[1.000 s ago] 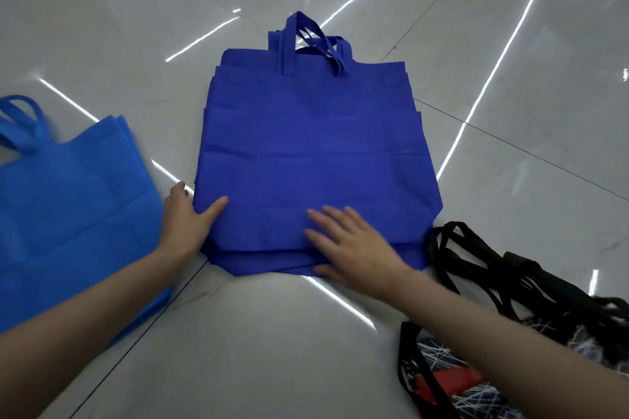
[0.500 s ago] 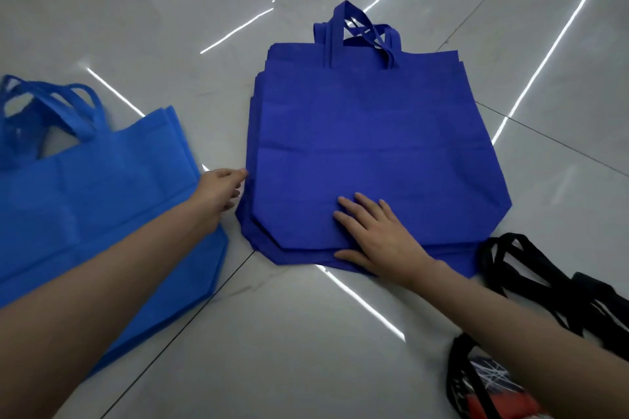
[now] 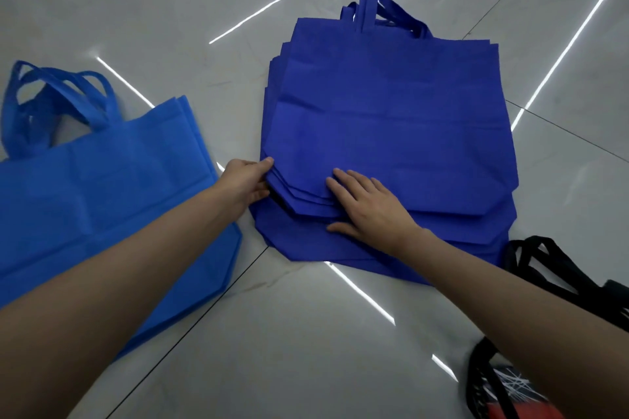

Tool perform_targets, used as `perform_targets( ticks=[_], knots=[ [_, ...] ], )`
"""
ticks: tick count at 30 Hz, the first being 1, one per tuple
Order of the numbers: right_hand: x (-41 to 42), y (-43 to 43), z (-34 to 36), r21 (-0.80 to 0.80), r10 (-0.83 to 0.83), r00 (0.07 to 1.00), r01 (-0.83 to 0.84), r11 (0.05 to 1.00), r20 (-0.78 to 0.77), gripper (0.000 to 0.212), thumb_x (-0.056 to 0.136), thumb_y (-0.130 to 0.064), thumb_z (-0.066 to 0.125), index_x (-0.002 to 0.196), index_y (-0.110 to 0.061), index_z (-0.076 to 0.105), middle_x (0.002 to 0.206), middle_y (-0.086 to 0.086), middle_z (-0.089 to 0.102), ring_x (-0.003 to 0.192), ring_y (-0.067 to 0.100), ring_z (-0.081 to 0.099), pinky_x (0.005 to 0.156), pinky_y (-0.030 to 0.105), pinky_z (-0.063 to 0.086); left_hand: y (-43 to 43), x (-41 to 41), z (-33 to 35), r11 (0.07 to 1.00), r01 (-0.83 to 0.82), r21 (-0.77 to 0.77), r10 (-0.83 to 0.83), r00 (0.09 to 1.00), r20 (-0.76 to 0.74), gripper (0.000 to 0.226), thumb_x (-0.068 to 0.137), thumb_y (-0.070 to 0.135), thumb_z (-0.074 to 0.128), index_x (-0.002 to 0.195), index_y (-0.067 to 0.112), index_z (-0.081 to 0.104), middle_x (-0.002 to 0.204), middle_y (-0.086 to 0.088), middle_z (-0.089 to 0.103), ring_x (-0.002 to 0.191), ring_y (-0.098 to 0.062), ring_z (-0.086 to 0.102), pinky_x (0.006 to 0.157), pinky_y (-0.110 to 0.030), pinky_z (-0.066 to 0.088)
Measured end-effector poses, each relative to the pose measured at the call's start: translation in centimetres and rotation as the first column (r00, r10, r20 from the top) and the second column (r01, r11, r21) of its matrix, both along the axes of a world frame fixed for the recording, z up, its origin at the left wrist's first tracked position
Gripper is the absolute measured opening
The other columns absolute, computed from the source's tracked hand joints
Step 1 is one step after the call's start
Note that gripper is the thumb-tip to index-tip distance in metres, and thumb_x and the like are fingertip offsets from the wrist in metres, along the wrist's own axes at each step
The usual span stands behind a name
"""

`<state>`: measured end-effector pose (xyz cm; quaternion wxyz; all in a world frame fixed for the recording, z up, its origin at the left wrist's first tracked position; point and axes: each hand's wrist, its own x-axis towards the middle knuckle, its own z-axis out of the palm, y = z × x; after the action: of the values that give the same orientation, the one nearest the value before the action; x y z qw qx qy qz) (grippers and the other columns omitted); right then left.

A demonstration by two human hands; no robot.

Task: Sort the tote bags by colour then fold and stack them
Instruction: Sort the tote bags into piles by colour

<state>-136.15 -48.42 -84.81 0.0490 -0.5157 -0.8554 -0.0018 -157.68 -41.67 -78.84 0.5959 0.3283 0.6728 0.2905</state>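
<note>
Stack of dark blue fabric tote bags (image 3: 391,119) lies on grey tiled floor (image 3: 306,350) as left hand (image 3: 250,180), flat a second ago, now pinches its near-left edges and right hand (image 3: 371,207) presses flat-fingered on its near end, apparently squaring it before folding.

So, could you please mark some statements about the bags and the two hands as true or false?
1. The right hand lies flat on the dark blue pile. True.
2. The light blue pile lies to the right of the dark blue pile. False: it lies to its left.
3. The left hand holds the dark blue handles. False: its fingers grip the pile's near left edge, and the handles lie at the far end.
4. The black bags lie at the near right, by the right forearm. True.
</note>
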Motion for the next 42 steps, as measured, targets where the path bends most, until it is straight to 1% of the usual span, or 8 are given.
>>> perform_targets(
  ticks=[8, 12, 15, 20, 25, 29, 34, 42],
  knots=[
    [-1.8, 0.6, 1.9, 0.007, -0.233, 0.950, 0.237, 0.971, 0.208, 0.069, 0.070, -0.007, 0.078, 0.134, -0.004, 0.051, 0.127, 0.027, 0.055, 0.100, 0.046, 0.062, 0.053, 0.036, 0.051, -1.0, -0.9, -0.7, 0.982, 0.090, 0.167, -0.040, 0.959, -0.281, 0.025, 0.098, 0.019, 0.043, 0.116, 0.006, 0.054, 0.099, -0.004, 0.057, 0.082, -0.013, 0.054, 0.070, -0.023, 0.045],
    [-1.2, 1.9, 4.0, 0.116, -0.173, 0.941, 0.145, 0.983, 0.290, 0.074, 0.023, -0.005, 0.090, 0.095, -0.003, 0.073, 0.072, 0.018, 0.067, 0.034, 0.024, 0.049, 0.040, 0.019, 0.013, -4.8, -2.9, -2.2, 0.708, 0.702, 0.085, -0.445, 0.535, -0.718, 0.060, 0.084, 0.031, 0.063, 0.133, 0.005, 0.041, 0.127, -0.010, 0.039, 0.113, -0.020, 0.042, 0.092, -0.028, 0.038],
    [-2.7, 0.9, 5.5, 0.036, -0.112, 0.918, 0.106, 0.994, 0.381, 0.061, 0.050, -0.005, 0.083, 0.110, -0.001, 0.067, 0.092, 0.024, 0.069, 0.041, 0.022, 0.053, 0.041, 0.024, 0.018, -5.9, -4.3, -3.1, 0.454, 0.890, -0.044, -0.525, 0.228, -0.820, 0.115, 0.060, 0.071, 0.067, 0.147, 0.014, 0.017, 0.145, -0.004, 0.024, 0.128, -0.020, 0.031, 0.107, -0.031, 0.032],
    [-4.5, -4.4, 2.3, 0.064, -0.023, 0.950, 0.004, 0.998, 0.310, 0.046, 0.071, -0.007, 0.041, 0.103, -0.008, 0.074, 0.096, 0.022, 0.071, 0.057, 0.034, 0.065, 0.033, 0.022, 0.030, -5.4, -5.1, -4.9, 0.617, 0.748, 0.243, -0.431, 0.580, -0.692, 0.040, 0.062, 0.046, 0.068, 0.091, 0.033, 0.045, 0.097, 0.000, 0.051, 0.085, -0.020, 0.051, 0.065, -0.026, 0.042],
    [-2.1, -4.0, 1.8, 0.051, 0.017, 0.957, -0.033, 0.998, 0.289, 0.042, 0.075, -0.023, 0.064, 0.114, -0.009, 0.068, 0.109, 0.021, 0.067, 0.078, 0.038, 0.065, 0.039, 0.029, 0.043, -6.0, -5.1, -5.0, 0.562, 0.795, 0.229, -0.334, 0.471, -0.817, 0.020, 0.077, 0.025, 0.068, 0.078, 0.024, 0.049, 0.093, -0.004, 0.052, 0.085, -0.026, 0.050, 0.065, -0.030, 0.037],
    [0.0, -3.3, 1.9, -0.073, -0.032, 0.957, 0.055, 0.996, 0.289, 0.074, 0.058, -0.051, 0.083, 0.117, -0.009, 0.066, 0.115, 0.021, 0.065, 0.094, 0.044, 0.064, 0.048, 0.043, 0.052, -6.3, -5.0, -5.1, 0.527, 0.838, 0.143, -0.295, 0.338, -0.894, 0.075, 0.080, 0.048, 0.066, 0.141, 0.013, 0.040, 0.141, -0.007, 0.042, 0.120, -0.030, 0.042, 0.097, -0.039, 0.036],
    [0.1, -2.8, 1.9, -0.071, -0.026, 0.924, 0.057, 0.996, 0.380, 0.062, 0.057, -0.019, 0.089, 0.114, -0.006, 0.068, 0.112, 0.025, 0.065, 0.088, 0.047, 0.066, 0.039, 0.040, 0.050, -6.3, -5.3, -5.2, 0.510, 0.857, 0.072, -0.321, 0.267, -0.909, 0.090, 0.079, 0.069, 0.047, 0.148, 0.016, 0.026, 0.149, -0.005, 0.032, 0.132, -0.024, 0.032, 0.107, -0.036, 0.025],
    [-2.8, -2.0, 4.7, -0.330, -0.141, 0.980, 0.181, 0.927, 0.140, 0.081, 0.087, -0.073, 0.028, 0.150, -0.024, 0.017, 0.159, 0.007, 0.011, 0.142, 0.032, 0.018, 0.092, 0.040, 0.042, -6.0, -4.9, -3.0, 0.618, 0.757, 0.215, -0.441, 0.559, -0.702, 0.108, 0.051, 0.080, 0.055, 0.137, 0.019, 0.037, 0.133, 0.001, 0.039, 0.120, -0.014, 0.037, 0.101, -0.028, 0.033]
  ],
)
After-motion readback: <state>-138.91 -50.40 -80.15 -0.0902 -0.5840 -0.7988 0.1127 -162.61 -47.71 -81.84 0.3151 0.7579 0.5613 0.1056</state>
